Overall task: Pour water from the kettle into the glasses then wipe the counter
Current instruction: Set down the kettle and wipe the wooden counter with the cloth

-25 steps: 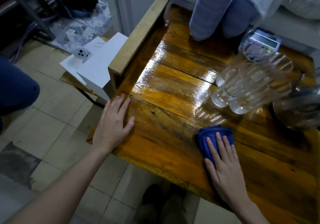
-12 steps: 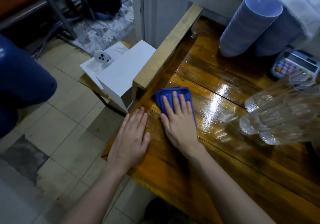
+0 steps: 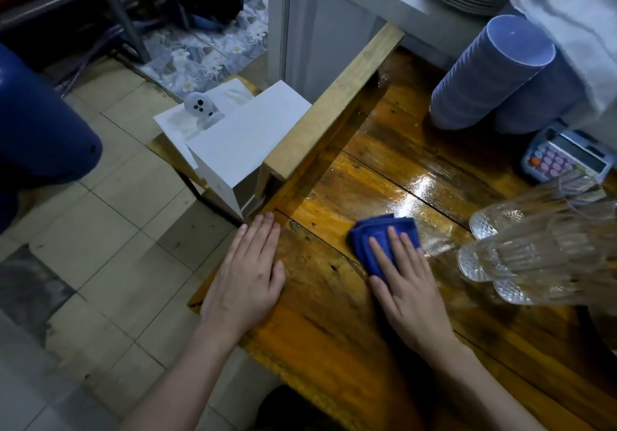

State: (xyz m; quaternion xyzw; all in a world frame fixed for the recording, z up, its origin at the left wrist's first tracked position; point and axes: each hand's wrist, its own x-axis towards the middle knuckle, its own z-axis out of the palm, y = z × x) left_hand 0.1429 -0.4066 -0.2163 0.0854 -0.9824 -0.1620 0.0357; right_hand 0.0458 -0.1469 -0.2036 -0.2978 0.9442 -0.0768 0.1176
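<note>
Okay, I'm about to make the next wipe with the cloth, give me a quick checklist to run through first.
1. Right hand flat on the cloth, fingers straight: ok.
2. Left hand flat on the counter edge, clear of the cloth: ok.
3. Room to the right: not ok. The glasses stand close beside the cloth, so a sweep that way may bump them.
4. Counter dry: not ok. A shiny wet patch lies just beyond the cloth.
5. Glasses filled: cannot tell, they are blurred.
6. Calculator apart from the wet patch: ok.
</note>
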